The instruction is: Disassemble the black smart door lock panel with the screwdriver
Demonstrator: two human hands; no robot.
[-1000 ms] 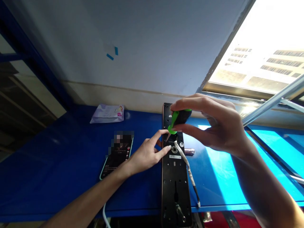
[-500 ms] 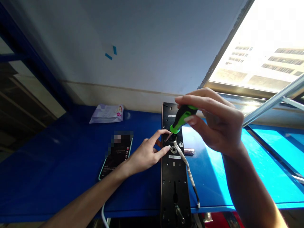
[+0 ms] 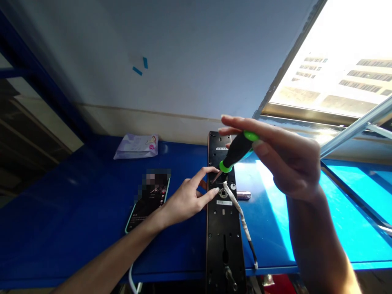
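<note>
My right hand (image 3: 290, 157) has the black and green screwdriver (image 3: 237, 153) between its thumb and rather straight fingers. The screwdriver slants down to the left, its tip at the left edge of a long black door lock panel (image 3: 228, 222). My left hand (image 3: 186, 200) grips the panel's left side, thumb and forefinger on its face around the tip and other fingers partly hidden at the side. Whether a screw sits under the tip is too small to tell. A white-wrapped cable (image 3: 240, 210) runs from the panel down its right side.
Left of the panel lies a phone (image 3: 148, 210) with a lit screen and a white cord (image 3: 131, 279). Behind it sits a purple-white packet (image 3: 136, 146) by the wall. A metal bar (image 3: 355, 130) slants across the right side by the window. The panel overhangs the blue table's (image 3: 180, 257) front edge.
My right fingers have straightened and slid along the screwdriver handle, which has turned to show more black and its green end. My left hand keeps its place on the panel.
</note>
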